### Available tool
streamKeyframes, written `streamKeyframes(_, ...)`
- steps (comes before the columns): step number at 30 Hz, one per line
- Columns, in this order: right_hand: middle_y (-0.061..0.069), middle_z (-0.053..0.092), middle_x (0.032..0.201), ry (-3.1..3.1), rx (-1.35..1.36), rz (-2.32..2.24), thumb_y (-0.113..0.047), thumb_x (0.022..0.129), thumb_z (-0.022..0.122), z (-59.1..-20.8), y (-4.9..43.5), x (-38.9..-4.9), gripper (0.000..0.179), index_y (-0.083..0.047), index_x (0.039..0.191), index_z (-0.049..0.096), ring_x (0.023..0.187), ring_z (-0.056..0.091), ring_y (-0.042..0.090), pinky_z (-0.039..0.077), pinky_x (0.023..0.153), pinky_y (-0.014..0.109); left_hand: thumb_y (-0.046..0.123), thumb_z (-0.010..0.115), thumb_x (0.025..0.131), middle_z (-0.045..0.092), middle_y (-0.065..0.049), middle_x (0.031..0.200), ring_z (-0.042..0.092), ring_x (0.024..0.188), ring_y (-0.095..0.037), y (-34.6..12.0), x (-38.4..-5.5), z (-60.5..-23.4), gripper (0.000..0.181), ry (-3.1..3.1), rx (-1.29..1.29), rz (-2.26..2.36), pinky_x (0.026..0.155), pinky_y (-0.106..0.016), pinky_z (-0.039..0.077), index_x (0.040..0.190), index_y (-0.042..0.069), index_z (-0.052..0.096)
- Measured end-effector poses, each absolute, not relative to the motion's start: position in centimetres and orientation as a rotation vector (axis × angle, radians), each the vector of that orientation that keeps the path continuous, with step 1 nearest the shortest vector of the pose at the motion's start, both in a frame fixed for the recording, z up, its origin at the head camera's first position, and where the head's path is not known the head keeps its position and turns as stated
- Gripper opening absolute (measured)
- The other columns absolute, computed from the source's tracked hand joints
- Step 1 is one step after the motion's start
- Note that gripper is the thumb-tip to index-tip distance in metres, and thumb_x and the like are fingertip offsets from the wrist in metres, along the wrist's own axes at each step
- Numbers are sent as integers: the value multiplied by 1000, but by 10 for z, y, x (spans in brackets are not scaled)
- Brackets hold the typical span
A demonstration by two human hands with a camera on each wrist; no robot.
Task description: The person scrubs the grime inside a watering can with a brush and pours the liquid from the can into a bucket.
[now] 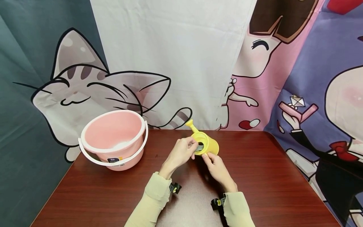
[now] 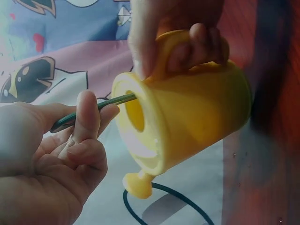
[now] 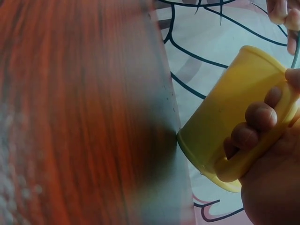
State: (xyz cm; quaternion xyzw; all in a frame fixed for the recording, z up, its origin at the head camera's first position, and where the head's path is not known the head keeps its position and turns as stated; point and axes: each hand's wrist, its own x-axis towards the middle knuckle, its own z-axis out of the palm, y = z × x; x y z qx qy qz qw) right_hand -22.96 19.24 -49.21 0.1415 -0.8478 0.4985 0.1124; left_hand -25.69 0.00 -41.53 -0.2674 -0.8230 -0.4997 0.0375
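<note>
A yellow watering can [image 1: 212, 146] is held tilted over the table, its top opening towards me and its spout [image 1: 194, 127] pointing up and away in the head view. The fingers of my right hand [image 1: 217, 168] wrap round the can's handle [image 3: 255, 157], with the thumb at the rim. My left hand [image 1: 180, 152] pinches a thin, dark green strip-like piece [image 2: 65, 122] between thumb and fingers. Its far end passes into the can's opening and is hidden inside. Which kind of thing the strip is, I cannot tell.
To the left on the reddish-brown table [image 1: 272, 179] stands a pink bucket [image 1: 112, 130], its white handle [image 1: 97, 161] lowered over the front. A printed cartoon cloth [image 1: 175, 47] hangs behind the table's far edge. Small cameras are strapped at both wrists.
</note>
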Motion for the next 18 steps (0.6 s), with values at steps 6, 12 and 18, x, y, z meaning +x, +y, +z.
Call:
streamKeyframes(6, -7, 34, 64, -2500, 417, 1459, -20, 102, 54, -478, 189, -222, 36, -11, 68, 46, 61, 39, 10, 35, 57, 26, 14, 55, 99, 57, 3, 50, 55, 47, -12, -5, -255, -407, 16, -2538, -860, -1518, 46, -23, 36, 92, 5, 66)
streamKeyframes(12, -5, 35, 64, -2523, 425, 1482, -13, 101, 54, -454, 184, -210, 34, -5, 70, 47, 62, 40, 9, 35, 58, 25, 14, 56, 99, 58, 4, 51, 57, 50, -10, -12, -254, -403, 15, -2555, -870, -1511, 52, -23, 40, 93, 5, 66)
streamKeyframes(18, -4, 36, 64, -2531, 423, 1492, -15, 102, 54, -454, 184, -210, 34, -6, 70, 47, 62, 40, 10, 36, 58, 25, 15, 56, 99, 58, 2, 51, 48, 42, -13, -17, -255, -402, 15, -2552, -828, -1600, 41, -24, 30, 93, 6, 67)
